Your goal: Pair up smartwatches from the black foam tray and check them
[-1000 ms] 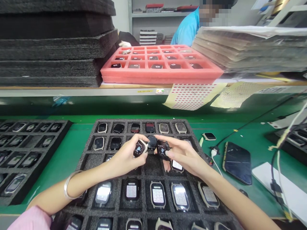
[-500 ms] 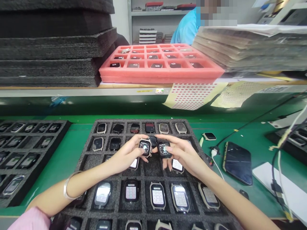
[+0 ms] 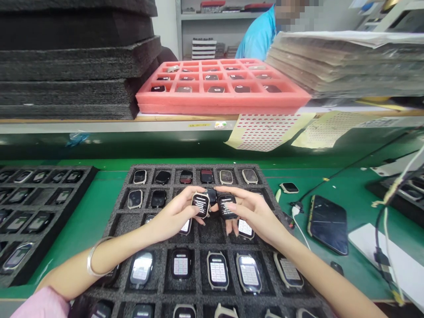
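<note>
My left hand point(image 3: 170, 216) holds a smartwatch body point(image 3: 200, 204) with a lit screen showing text, face up above the middle of a black foam tray point(image 3: 122, 223). Right beside it, my right hand point(image 3: 256, 214) holds a second smartwatch body point(image 3: 226, 206), dark-cased, its screen also lit with text. The two watches sit nearly side by side, a small gap between them. The tray's pockets hold several more watch bodies, some lit point(image 3: 217, 270), some dark point(image 3: 158, 198).
Another black foam tray point(image 3: 49, 229) of watches lies at the left. A dark phone point(image 3: 327, 224), cables point(image 3: 380, 238) and a loose watch point(image 3: 289, 188) lie at the right on the green mat. A shelf above carries a pink tray point(image 3: 218, 99), stacked black foam and cardboard. A person in blue stands behind.
Both hands tilted their watches face up and brought them closer together. The screens went from a dial graphic to a text screen.
</note>
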Demonstrator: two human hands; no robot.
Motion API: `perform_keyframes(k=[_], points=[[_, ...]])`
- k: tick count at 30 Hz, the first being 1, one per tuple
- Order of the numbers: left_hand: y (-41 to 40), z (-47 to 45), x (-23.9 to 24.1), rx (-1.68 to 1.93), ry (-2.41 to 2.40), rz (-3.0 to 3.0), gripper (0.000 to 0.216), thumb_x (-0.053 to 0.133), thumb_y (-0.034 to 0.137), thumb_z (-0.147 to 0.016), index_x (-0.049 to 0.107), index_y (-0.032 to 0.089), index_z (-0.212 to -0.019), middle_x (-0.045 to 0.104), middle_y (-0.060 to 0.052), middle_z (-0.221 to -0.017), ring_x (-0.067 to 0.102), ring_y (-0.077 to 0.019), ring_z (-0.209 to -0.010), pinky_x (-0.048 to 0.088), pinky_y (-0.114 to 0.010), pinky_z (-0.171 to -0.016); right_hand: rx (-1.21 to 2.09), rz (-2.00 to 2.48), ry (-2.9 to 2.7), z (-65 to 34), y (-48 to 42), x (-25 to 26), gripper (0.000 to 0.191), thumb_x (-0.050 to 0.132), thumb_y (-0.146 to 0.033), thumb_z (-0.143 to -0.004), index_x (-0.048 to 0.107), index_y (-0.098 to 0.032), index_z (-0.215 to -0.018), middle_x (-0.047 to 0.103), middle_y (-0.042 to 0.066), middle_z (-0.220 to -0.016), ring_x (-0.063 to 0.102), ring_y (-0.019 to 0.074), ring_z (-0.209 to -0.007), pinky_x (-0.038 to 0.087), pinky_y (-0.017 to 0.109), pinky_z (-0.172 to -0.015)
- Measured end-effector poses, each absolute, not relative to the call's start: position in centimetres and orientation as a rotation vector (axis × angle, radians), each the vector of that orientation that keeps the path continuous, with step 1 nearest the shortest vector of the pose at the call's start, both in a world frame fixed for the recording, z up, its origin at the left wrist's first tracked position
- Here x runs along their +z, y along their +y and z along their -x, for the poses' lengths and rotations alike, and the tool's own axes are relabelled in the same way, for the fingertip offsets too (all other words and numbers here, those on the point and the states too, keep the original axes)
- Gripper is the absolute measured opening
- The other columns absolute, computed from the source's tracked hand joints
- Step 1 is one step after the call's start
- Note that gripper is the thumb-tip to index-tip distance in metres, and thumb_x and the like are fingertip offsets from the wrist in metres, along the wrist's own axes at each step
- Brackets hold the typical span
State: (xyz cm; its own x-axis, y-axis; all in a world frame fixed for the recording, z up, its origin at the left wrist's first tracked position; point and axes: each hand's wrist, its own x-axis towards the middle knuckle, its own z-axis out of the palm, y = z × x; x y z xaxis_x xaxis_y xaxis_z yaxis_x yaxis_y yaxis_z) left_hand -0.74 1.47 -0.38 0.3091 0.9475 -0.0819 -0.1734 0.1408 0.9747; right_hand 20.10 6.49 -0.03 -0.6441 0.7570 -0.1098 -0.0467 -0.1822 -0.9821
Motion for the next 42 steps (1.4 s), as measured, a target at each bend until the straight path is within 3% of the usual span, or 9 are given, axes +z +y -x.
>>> perform_keyframes(k=[3,8,10,15,18,22,29,34,42], points=[[1.4,0.8,-0.4,0.988,0.876,-1.114,0.033,0.052,0.016,-0.081,0.049,0.020,-0.114,0.057,-0.005,-0.097,0.056,-0.0191,-0.090,0.055,-0.035,-0.075,1.814,0.858,-1.618,-20.2,6.3,-0.1,0.044,0.063,-0.024,-0.085,0.050,-0.015,-0.126,0.070,0.010,-0.090,0.064,0.0124,-0.048,0.049,0.019,-0.039],[1.5,0.8,-0.2,0.980,0.846,-1.073,0.035,0.053,0.010,-0.078,0.048,0.019,-0.112,0.059,-0.006,-0.100,0.057,-0.0195,-0.093,0.055,-0.037,-0.079,1.837,0.755,-1.791,-20.8,6.3,0.6,0.072,0.068,-0.019,-0.079,0.030,-0.022,-0.140,0.065,0.009,-0.105,0.066,0.0140,-0.065,0.056,0.024,-0.053],[1.6,0.7,-0.2,0.973,0.842,-1.046,0.036,0.054,0.008,-0.076,0.049,0.018,-0.110,0.060,-0.006,-0.101,0.059,-0.0197,-0.093,0.054,-0.038,-0.080,1.811,0.763,-1.893,-21.3,6.9,1.0,0.067,0.066,-0.023,-0.082,0.031,-0.022,-0.140,0.064,0.009,-0.105,0.066,0.0167,-0.072,0.058,0.029,-0.059],[1.6,0.4,-0.6,0.956,0.822,-1.003,0.032,0.061,0.013,-0.077,0.052,0.017,-0.107,0.063,-0.007,-0.096,0.061,-0.0217,-0.092,0.055,-0.040,-0.078,0.989,0.932,-2.445,-23.3,10.5,1.1,0.045,0.070,-0.032,-0.076,0.059,-0.018,-0.118,0.062,0.008,-0.099,0.061,0.0254,-0.090,0.050,0.042,-0.084],[1.6,0.2,-0.7,0.949,0.828,-0.997,0.029,0.065,0.021,-0.080,0.052,0.017,-0.106,0.063,-0.008,-0.098,0.063,-0.0223,-0.091,0.056,-0.039,-0.076,0.684,0.897,-2.642,-24.2,12.0,0.4,0.049,0.071,-0.039,-0.075,0.061,-0.020,-0.119,0.056,0.010,-0.106,0.054,0.0281,-0.101,0.045,0.044,-0.090],[1.7,0.1,-0.7,0.938,0.849,-0.978,0.031,0.067,0.030,-0.080,0.053,0.016,-0.104,0.064,-0.009,-0.096,0.065,-0.0213,-0.084,0.057,-0.037,-0.070,0.544,0.922,-2.658,-24.5,11.8,0.4,0.057,0.065,-0.046,-0.081,0.053,-0.020,-0.130,0.053,0.011,-0.109,0.052,0.0274,-0.102,0.043,0.042,-0.091],[1.8,-0.1,-0.8,0.923,0.878,-0.979,0.031,0.067,0.031,-0.080,0.053,0.015,-0.102,0.066,-0.009,-0.092,0.065,-0.0198,-0.080,0.057,-0.034,-0.066,0.600,0.840,-2.534,-23.5,10.6,1.1,0.035,0.055,-0.039,-0.090,0.061,-0.018,-0.117,0.061,0.009,-0.096,0.054,0.0244,-0.093,0.044,0.037,-0.083],[1.7,0.0,-0.5,0.923,0.869,-0.983,0.030,0.065,0.033,-0.082,0.053,0.014,-0.103,0.065,-0.009,-0.091,0.065,-0.0203,-0.080,0.057,-0.035,-0.066,0.659,0.692,-2.650,-21.7,10.9,1.1,0.028,0.047,-0.031,-0.095,0.061,-0.019,-0.116,0.064,0.009,-0.108,0.052,0.0259,-0.099,0.041,0.040,-0.087],[1.0,0.0,-0.2,0.899,0.869,-1.044,0.041,0.073,0.022,-0.073,0.052,0.017,-0.108,0.063,-0.008,-0.097,0.064,-0.0203,-0.083,0.055,-0.031,-0.066,0.576,0.948,-2.739,-16.5,10.4,-0.5,0.010,0.058,-0.010,-0.084,0.066,-0.012,-0.091,0.062,0.012,-0.088,0.055,0.0263,-0.090,0.043,0.038,-0.078]])
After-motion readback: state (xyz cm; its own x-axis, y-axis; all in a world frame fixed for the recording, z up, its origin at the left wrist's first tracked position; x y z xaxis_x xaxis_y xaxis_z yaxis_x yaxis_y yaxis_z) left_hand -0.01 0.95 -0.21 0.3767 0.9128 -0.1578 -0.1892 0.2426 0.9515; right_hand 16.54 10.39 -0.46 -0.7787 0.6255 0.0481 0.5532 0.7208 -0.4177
